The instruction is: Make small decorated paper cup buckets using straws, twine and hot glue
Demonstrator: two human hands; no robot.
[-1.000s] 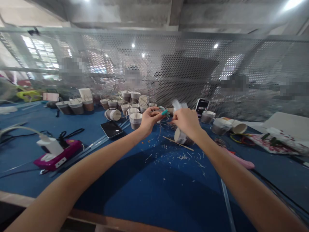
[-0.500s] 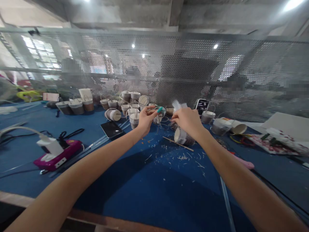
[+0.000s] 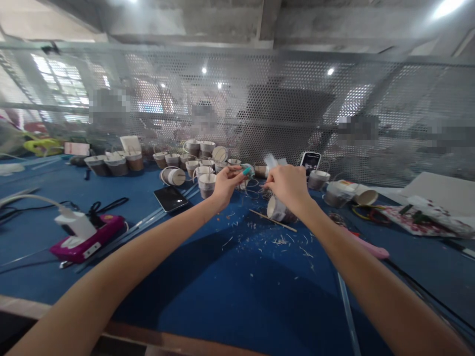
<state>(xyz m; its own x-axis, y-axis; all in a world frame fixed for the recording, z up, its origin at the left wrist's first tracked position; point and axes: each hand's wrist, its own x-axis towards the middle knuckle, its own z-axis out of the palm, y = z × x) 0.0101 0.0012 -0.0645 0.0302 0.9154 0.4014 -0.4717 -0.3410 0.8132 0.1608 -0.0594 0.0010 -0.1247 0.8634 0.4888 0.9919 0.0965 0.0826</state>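
My left hand (image 3: 225, 186) is held above the blue table, its thumb and fingers pinched on a thin pale strand. The thumb tip is covered in teal. To its right, my right hand (image 3: 287, 184) is closed with the fingertips together; what they hold is too small to make out. Under the right hand a small whitish bucket-shaped cup (image 3: 276, 209) lies on its side. A thin stick (image 3: 272, 220) rests in front of it. Loops of thin cord (image 3: 253, 187) show between the hands.
Several small cups with handles (image 3: 207, 184) stand behind my left hand. A dark phone (image 3: 170, 198) and a purple power strip (image 3: 89, 240) lie left. Scraps (image 3: 284, 241) litter the middle. A pink-handled tool (image 3: 371, 247) is at right; a perforated metal screen (image 3: 237, 99) closes the back.
Both hands stay in nearly the same place and keep their pinched shape. The view has shifted very slightly.
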